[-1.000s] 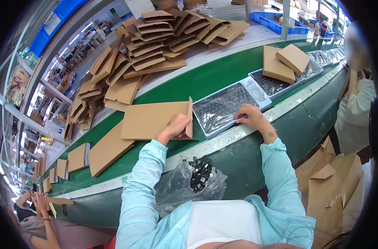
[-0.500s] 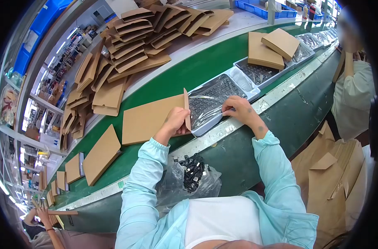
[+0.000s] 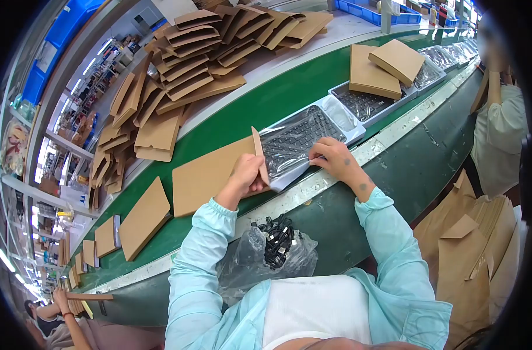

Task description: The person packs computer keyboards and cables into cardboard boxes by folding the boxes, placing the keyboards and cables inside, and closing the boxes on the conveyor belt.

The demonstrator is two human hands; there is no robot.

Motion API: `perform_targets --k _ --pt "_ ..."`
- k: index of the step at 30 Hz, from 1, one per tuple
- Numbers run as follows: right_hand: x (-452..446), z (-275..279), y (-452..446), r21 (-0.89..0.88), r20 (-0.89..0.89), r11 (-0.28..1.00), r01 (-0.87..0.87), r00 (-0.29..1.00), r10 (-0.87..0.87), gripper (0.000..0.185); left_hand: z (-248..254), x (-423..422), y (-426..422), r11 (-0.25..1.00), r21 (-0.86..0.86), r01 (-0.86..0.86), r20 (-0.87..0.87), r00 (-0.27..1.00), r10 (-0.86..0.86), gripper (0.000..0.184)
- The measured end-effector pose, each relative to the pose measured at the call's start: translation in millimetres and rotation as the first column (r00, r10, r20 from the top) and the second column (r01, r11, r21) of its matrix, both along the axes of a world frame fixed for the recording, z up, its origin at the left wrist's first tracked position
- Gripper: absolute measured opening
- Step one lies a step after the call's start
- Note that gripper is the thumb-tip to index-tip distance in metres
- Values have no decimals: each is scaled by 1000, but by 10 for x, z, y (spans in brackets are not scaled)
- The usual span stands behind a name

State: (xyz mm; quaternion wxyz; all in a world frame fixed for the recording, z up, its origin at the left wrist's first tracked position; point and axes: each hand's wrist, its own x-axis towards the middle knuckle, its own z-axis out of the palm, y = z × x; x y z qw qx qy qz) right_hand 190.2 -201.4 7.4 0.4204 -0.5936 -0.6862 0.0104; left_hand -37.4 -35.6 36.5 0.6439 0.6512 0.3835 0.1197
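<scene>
A brown cardboard box lies on the green belt with its open end facing right and a flap raised. My left hand is closed on that open end, fingers curled under the flap. Against the opening sits a black keyboard in a pale tray, covered by clear plastic film. The tray's left end meets the box mouth; whether any of it is inside is hidden. My right hand pinches the film at the tray's near edge, thumb against fingertips.
More keyboard trays stand to the right, two closed boxes on top. Folded cartons pile up behind the belt; other boxes lie left. A bag of black cables is near me. Co-workers are at left and right.
The box mouth, the keyboard tray's left end and my right hand sit slightly farther left in view. Both hands keep their holds. The whole view has shifted a little.
</scene>
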Motion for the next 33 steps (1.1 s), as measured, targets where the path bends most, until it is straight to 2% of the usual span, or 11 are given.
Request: perform_targets --k 2,6,9,11,13,18,23,25,27,30,33 --pt "-115 -48 54 42 45 999 5 999 -7 17 -76 218 -107 996 -16 -93 69 993 94 35" --pt "8 -8 2 -80 -338 979 -185 929 148 14 -165 484 9 986 98 133 -98 987 -124 35" --pt "267 -27 -89 120 -368 983 138 926 -85 11 -66 494 158 975 145 165 -208 969 -133 36" --pt "403 -43 -91 95 -411 826 556 778 -476 11 -66 538 162 964 192 181 -211 967 -140 34" --pt "431 -80 -102 167 -182 623 764 645 -742 15 -78 599 152 957 220 188 -139 977 -160 33" --pt "392 -352 59 -28 -293 666 745 631 -718 23 -152 970 58 974 150 171 -33 985 -168 34" --pt "24 -199 75 -103 -326 870 482 810 -488 37 -167 1619 -207 932 266 248 -13 967 -253 39" --pt "124 -386 136 75 -599 955 288 779 -188 37 -9 1507 -67 945 242 219 114 961 -252 39" --pt "-41 74 0 175 -727 985 -11 673 137 33 494 1096 -101 948 219 232 104 960 -260 38" --pt "-304 441 -102 50 -781 985 -164 608 141 26 1343 204 -151 959 203 197 197 951 -237 28" --pt "-545 625 -204 -305 -353 801 -516 842 408 33 2188 -637 -31 824 512 243 -27 963 -267 17"
